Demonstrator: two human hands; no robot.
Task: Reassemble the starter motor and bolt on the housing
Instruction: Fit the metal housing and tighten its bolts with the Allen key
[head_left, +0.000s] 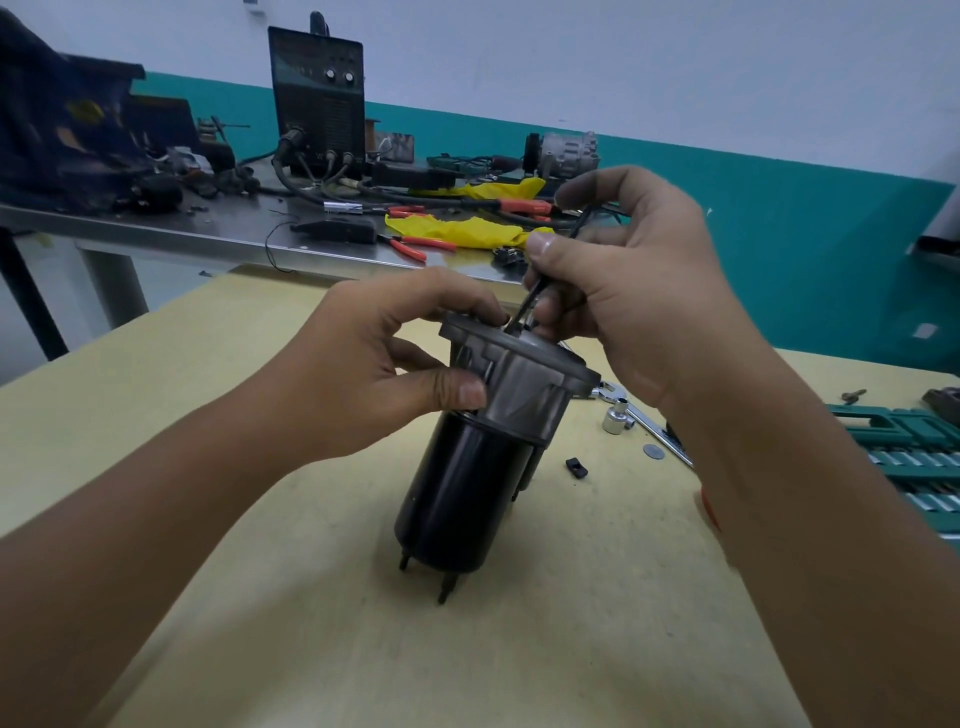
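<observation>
The starter motor stands tilted on the yellow table: a black cylindrical body (457, 499) below and a grey metal housing (524, 384) on top. Thin black bolt ends (444, 592) stick out at its bottom. My left hand (374, 364) grips the housing's rim, thumb on its side and fingers over the top edge. My right hand (623, 291) pinches a thin black rod-like tool or long bolt (524, 304) that points down into the top of the housing. Its lower tip is hidden behind the rim.
A silver socket (615, 418), a ratchet handle (660, 436), a washer (653, 451) and a small black clip (576, 466) lie right of the motor. A green tool case (904, 447) sits at the right edge. The metal bench (218, 228) behind holds pliers, yellow cloth and a welder.
</observation>
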